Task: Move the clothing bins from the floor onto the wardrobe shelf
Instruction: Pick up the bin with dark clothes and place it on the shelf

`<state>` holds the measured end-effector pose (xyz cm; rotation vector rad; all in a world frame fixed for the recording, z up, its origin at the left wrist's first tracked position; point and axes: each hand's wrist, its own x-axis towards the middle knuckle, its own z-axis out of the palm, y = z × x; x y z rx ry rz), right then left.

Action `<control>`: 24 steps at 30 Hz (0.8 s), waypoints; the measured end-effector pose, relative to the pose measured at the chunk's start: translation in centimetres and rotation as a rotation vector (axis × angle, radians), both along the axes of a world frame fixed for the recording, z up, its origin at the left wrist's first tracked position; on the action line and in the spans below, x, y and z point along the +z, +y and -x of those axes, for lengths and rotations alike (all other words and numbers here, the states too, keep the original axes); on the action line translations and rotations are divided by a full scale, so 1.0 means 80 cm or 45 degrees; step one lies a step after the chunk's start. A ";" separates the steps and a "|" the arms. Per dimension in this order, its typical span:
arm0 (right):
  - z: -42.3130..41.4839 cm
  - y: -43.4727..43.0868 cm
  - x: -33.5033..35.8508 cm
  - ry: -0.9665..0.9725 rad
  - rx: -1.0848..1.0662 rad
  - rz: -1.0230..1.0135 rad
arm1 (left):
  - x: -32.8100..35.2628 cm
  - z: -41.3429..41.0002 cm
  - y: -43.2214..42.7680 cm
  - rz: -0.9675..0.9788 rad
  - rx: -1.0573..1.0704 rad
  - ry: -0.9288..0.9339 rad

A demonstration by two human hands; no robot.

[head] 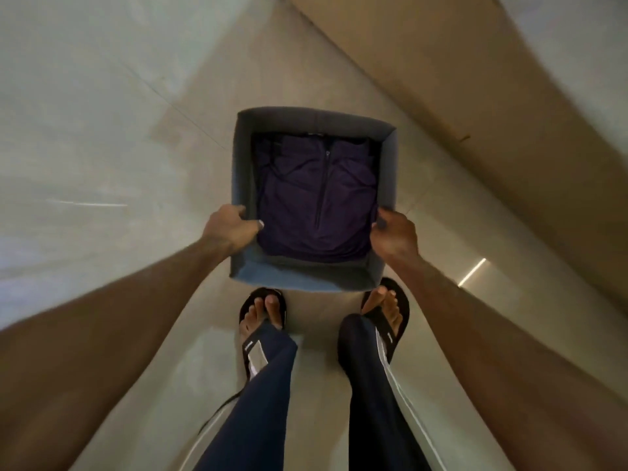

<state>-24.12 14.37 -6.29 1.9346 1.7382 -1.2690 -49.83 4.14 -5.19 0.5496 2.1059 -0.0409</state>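
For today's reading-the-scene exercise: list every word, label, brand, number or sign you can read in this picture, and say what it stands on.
No text can be read here.
Left sandal: small white mark on the strap, too blurred to read.
Right sandal: small white mark on the strap, too blurred to read.
Grey bin: no print shows on its walls.
Purple zip garment inside the bin: no label shows.
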 end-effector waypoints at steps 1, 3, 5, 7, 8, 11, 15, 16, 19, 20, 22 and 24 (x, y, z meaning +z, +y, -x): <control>-0.003 -0.002 0.013 -0.002 -0.032 -0.016 | 0.012 -0.004 -0.004 -0.016 -0.051 -0.012; -0.012 -0.010 0.048 -0.023 -0.068 -0.046 | 0.049 -0.012 -0.008 -0.018 -0.121 -0.029; -0.029 -0.024 0.097 -0.032 -0.089 -0.066 | 0.101 -0.021 -0.014 -0.004 -0.128 -0.063; -0.049 -0.045 0.156 -0.036 -0.118 -0.060 | 0.167 -0.036 -0.017 -0.001 -0.164 -0.092; -0.059 -0.057 0.191 -0.041 -0.120 -0.046 | 0.201 -0.044 -0.019 0.001 -0.195 -0.103; -0.089 -0.096 0.300 -0.036 -0.212 0.021 | 0.314 -0.066 -0.029 0.022 -0.275 -0.142; -0.138 -0.153 0.457 0.002 -0.395 0.029 | 0.467 -0.099 -0.041 0.026 -0.432 -0.160; -0.149 -0.167 0.489 0.013 -0.418 0.012 | 0.498 -0.108 -0.046 0.016 -0.470 -0.157; -0.189 -0.210 0.581 0.037 -0.473 -0.033 | 0.584 -0.132 -0.060 -0.041 -0.640 -0.134; -0.210 -0.228 0.615 0.035 -0.518 -0.068 | 0.614 -0.148 -0.062 -0.071 -0.731 -0.121; -0.242 -0.258 0.660 0.042 -0.604 -0.111 | 0.661 -0.174 -0.065 -0.131 -0.858 -0.077; -0.280 -0.285 0.701 0.055 -0.718 -0.151 | 0.702 -0.212 -0.060 -0.213 -0.973 -0.067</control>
